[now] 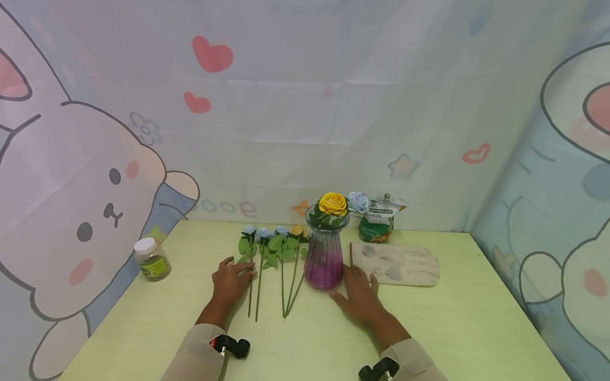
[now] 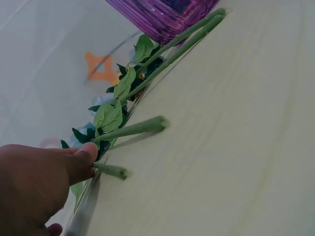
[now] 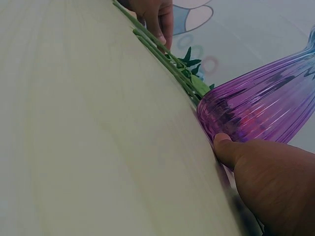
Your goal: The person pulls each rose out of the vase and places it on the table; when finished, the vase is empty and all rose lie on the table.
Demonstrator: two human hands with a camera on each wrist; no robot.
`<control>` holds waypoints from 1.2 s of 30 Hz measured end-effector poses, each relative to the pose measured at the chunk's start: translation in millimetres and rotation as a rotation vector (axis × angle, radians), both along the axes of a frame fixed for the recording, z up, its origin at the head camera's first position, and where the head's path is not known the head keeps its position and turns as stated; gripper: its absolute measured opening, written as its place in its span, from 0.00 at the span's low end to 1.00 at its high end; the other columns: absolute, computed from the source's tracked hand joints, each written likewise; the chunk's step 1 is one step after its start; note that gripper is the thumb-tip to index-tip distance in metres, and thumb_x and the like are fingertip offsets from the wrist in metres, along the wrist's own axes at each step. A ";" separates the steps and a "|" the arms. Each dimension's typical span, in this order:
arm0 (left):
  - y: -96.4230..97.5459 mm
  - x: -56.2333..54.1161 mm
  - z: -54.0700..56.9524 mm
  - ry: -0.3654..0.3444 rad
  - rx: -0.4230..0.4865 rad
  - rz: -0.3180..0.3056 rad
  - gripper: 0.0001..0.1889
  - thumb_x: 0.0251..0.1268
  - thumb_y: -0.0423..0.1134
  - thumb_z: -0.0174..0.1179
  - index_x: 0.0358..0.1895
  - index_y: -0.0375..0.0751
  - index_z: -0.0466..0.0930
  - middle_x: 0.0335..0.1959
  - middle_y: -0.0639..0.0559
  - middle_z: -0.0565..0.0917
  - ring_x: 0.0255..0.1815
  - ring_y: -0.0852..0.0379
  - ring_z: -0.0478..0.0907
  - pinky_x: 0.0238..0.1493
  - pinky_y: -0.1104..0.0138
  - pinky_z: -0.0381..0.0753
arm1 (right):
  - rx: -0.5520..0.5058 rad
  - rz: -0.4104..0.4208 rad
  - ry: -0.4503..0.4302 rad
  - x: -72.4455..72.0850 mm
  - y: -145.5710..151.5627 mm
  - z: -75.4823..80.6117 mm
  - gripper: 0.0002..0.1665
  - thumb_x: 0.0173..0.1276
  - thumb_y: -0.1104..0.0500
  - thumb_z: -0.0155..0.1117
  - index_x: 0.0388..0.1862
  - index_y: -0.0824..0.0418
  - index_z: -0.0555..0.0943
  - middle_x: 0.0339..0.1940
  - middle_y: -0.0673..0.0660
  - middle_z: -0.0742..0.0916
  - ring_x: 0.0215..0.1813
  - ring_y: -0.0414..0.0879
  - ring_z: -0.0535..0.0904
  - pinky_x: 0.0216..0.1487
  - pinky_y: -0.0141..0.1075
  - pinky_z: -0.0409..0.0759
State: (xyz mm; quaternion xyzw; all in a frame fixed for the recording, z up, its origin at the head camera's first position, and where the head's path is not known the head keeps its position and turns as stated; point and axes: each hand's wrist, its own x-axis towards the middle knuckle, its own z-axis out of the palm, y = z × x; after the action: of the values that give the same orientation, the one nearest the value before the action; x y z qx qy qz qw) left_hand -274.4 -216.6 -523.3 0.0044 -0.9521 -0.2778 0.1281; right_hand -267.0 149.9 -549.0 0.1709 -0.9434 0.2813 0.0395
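My left hand pinches the stem of the leftmost blue artificial rose between thumb and fingertips, low over the table. Beside it lie more cut-stem roses, blue and yellow, with green leaves and stems pointing toward me. A ribbed glass vase, purple at the base and clear above, stands upright. It holds a yellow rose and a pale blue rose leaning right. My right hand rests at the vase's lower right, thumb touching its base, fingers relaxed and spread.
Right of the vase lies a pale folded glove-like cloth with a thin brown stick at its left edge. Behind it stands a clipped green-and-white packet. A white-capped jar is at the table's left edge. A printed curtain hangs behind.
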 end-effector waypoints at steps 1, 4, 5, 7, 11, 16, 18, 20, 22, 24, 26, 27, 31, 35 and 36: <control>0.5 0.1 0.6 0.012 0.000 -0.002 0.15 0.78 0.42 0.68 0.61 0.42 0.92 0.60 0.34 0.90 0.82 0.28 0.66 0.70 0.26 0.67 | 0.001 0.000 -0.003 0.2 0.0 0.2 0.50 0.82 0.37 0.64 0.89 0.61 0.60 0.87 0.62 0.71 0.89 0.63 0.59 0.83 0.80 0.42; 1.9 0.5 2.1 0.046 0.014 -0.013 0.17 0.76 0.42 0.71 0.61 0.40 0.91 0.60 0.34 0.91 0.81 0.27 0.68 0.69 0.26 0.67 | 0.003 0.000 -0.011 0.7 0.1 1.4 0.50 0.82 0.38 0.64 0.90 0.61 0.60 0.87 0.62 0.71 0.90 0.63 0.59 0.83 0.79 0.42; 2.2 0.5 2.1 0.060 0.017 -0.018 0.17 0.75 0.41 0.71 0.61 0.40 0.91 0.59 0.34 0.91 0.80 0.27 0.68 0.69 0.26 0.67 | 0.000 0.000 -0.009 0.9 0.1 2.0 0.50 0.82 0.38 0.65 0.89 0.61 0.60 0.87 0.62 0.71 0.90 0.63 0.59 0.83 0.80 0.42; 2.7 0.7 1.8 0.081 0.028 -0.026 0.18 0.74 0.41 0.72 0.61 0.39 0.91 0.59 0.33 0.91 0.80 0.27 0.69 0.70 0.25 0.66 | 0.003 -0.001 -0.011 1.0 0.1 2.8 0.50 0.82 0.38 0.64 0.90 0.61 0.60 0.87 0.62 0.70 0.90 0.63 0.59 0.83 0.79 0.42; 1.8 0.0 -0.9 0.109 0.049 -0.029 0.17 0.74 0.40 0.72 0.60 0.38 0.91 0.59 0.33 0.90 0.79 0.27 0.69 0.70 0.25 0.66 | -0.003 -0.001 -0.004 1.5 0.1 3.2 0.49 0.82 0.38 0.64 0.89 0.61 0.60 0.87 0.62 0.71 0.90 0.64 0.59 0.83 0.80 0.42; 1.5 -2.1 -1.6 0.152 0.096 -0.004 0.16 0.73 0.38 0.73 0.59 0.37 0.92 0.62 0.29 0.88 0.78 0.27 0.70 0.71 0.24 0.65 | -0.005 0.005 -0.006 1.5 0.4 1.0 0.50 0.82 0.38 0.64 0.90 0.61 0.60 0.87 0.62 0.71 0.89 0.64 0.59 0.83 0.80 0.42; 3.5 -2.6 1.3 0.160 0.140 0.003 0.16 0.74 0.38 0.73 0.59 0.37 0.91 0.66 0.26 0.84 0.78 0.27 0.69 0.73 0.24 0.62 | -0.003 0.007 0.000 1.1 0.5 0.2 0.50 0.82 0.37 0.64 0.89 0.61 0.60 0.87 0.62 0.71 0.89 0.64 0.59 0.82 0.80 0.43; 6.9 -2.5 6.5 0.162 0.187 0.000 0.17 0.75 0.39 0.72 0.61 0.36 0.90 0.71 0.24 0.79 0.79 0.27 0.68 0.75 0.24 0.60 | 0.007 0.007 0.001 0.4 0.6 -0.4 0.50 0.82 0.37 0.63 0.89 0.61 0.60 0.87 0.62 0.71 0.89 0.64 0.59 0.82 0.80 0.44; 11.7 -2.4 13.7 0.171 0.223 -0.013 0.18 0.76 0.39 0.71 0.62 0.35 0.90 0.72 0.24 0.77 0.79 0.26 0.68 0.76 0.23 0.60 | 0.010 0.007 -0.001 -0.1 0.9 -1.1 0.50 0.82 0.37 0.63 0.90 0.61 0.60 0.87 0.61 0.71 0.89 0.64 0.59 0.82 0.80 0.44; 18.0 -1.0 21.8 0.178 0.256 -0.031 0.18 0.76 0.39 0.71 0.63 0.35 0.89 0.71 0.25 0.77 0.78 0.26 0.69 0.76 0.24 0.63 | 0.002 0.008 0.003 -0.4 1.1 -1.5 0.50 0.82 0.37 0.63 0.89 0.61 0.60 0.87 0.62 0.71 0.89 0.64 0.59 0.82 0.80 0.44; 24.7 0.0 29.8 0.218 0.273 -0.056 0.18 0.75 0.37 0.72 0.63 0.34 0.89 0.67 0.25 0.81 0.75 0.25 0.72 0.74 0.25 0.67 | 0.000 0.009 -0.002 -0.8 1.2 -2.2 0.49 0.82 0.37 0.63 0.90 0.61 0.60 0.87 0.61 0.71 0.90 0.64 0.59 0.83 0.80 0.43; 28.1 0.3 34.1 0.238 0.279 -0.070 0.18 0.74 0.36 0.72 0.62 0.34 0.89 0.65 0.26 0.82 0.74 0.25 0.73 0.73 0.26 0.70 | -0.006 0.010 -0.004 -1.0 1.1 -2.3 0.49 0.82 0.38 0.63 0.90 0.61 0.60 0.87 0.61 0.71 0.90 0.64 0.58 0.83 0.80 0.42; 44.0 0.0 53.6 0.272 0.290 -0.121 0.18 0.73 0.35 0.73 0.63 0.34 0.89 0.62 0.30 0.86 0.74 0.27 0.75 0.73 0.29 0.74 | -0.007 0.009 -0.016 -2.1 0.8 -2.0 0.49 0.83 0.38 0.63 0.90 0.61 0.59 0.88 0.61 0.70 0.90 0.63 0.57 0.84 0.79 0.40; 64.5 -0.8 78.3 0.272 0.307 -0.174 0.20 0.74 0.35 0.73 0.65 0.36 0.88 0.61 0.35 0.89 0.74 0.30 0.75 0.75 0.31 0.74 | -0.007 0.003 -0.019 -1.6 0.9 -1.0 0.49 0.83 0.39 0.64 0.90 0.60 0.59 0.88 0.61 0.70 0.90 0.63 0.57 0.84 0.78 0.40; 70.2 -0.6 84.2 0.284 0.313 -0.190 0.20 0.73 0.35 0.73 0.65 0.36 0.88 0.61 0.35 0.89 0.74 0.30 0.75 0.74 0.32 0.75 | -0.009 0.003 -0.014 -1.2 1.0 -0.9 0.49 0.82 0.40 0.65 0.90 0.61 0.59 0.87 0.61 0.71 0.90 0.64 0.58 0.84 0.79 0.41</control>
State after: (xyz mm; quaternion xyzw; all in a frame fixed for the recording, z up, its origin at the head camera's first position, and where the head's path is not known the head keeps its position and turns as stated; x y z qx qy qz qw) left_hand -275.0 -146.4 -439.1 -0.1046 -0.8659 -0.4306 0.2321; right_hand -268.2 150.9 -550.0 0.1702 -0.9421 0.2870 0.0333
